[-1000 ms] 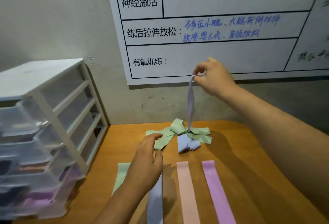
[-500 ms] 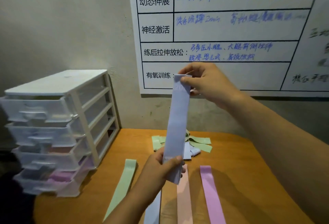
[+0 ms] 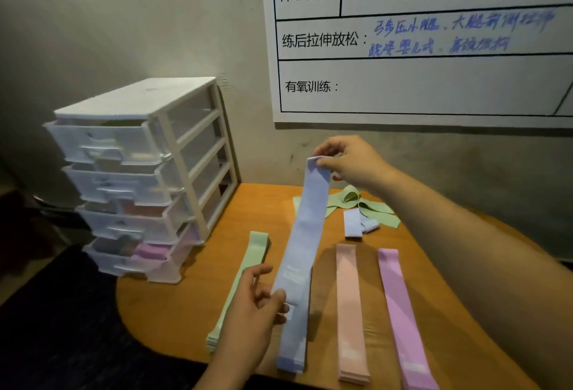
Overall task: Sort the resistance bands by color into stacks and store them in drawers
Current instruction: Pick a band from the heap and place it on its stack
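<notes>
A pale blue band (image 3: 305, 234) hangs stretched flat between my hands. My right hand (image 3: 348, 160) pinches its top end; my left hand (image 3: 251, 312) pinches its lower end just above the blue stack (image 3: 293, 349). On the wooden table (image 3: 173, 312) lie a green stack (image 3: 245, 278) on the left, then the blue stack, a pink stack (image 3: 350, 312) and a purple stack (image 3: 403, 315). Behind them sits a loose pile of green bands (image 3: 372, 208) with a crumpled blue band (image 3: 356, 222).
A white plastic drawer unit (image 3: 139, 172) with several clear drawers stands at the table's left end; its lower drawers show pink and purple bands. A whiteboard chart (image 3: 418, 39) hangs on the wall behind. The table's near-left edge curves into a dark floor.
The blue band came up out of the loose pile. My left hand took its lower end, and both hands have lowered it over the blue stack.
</notes>
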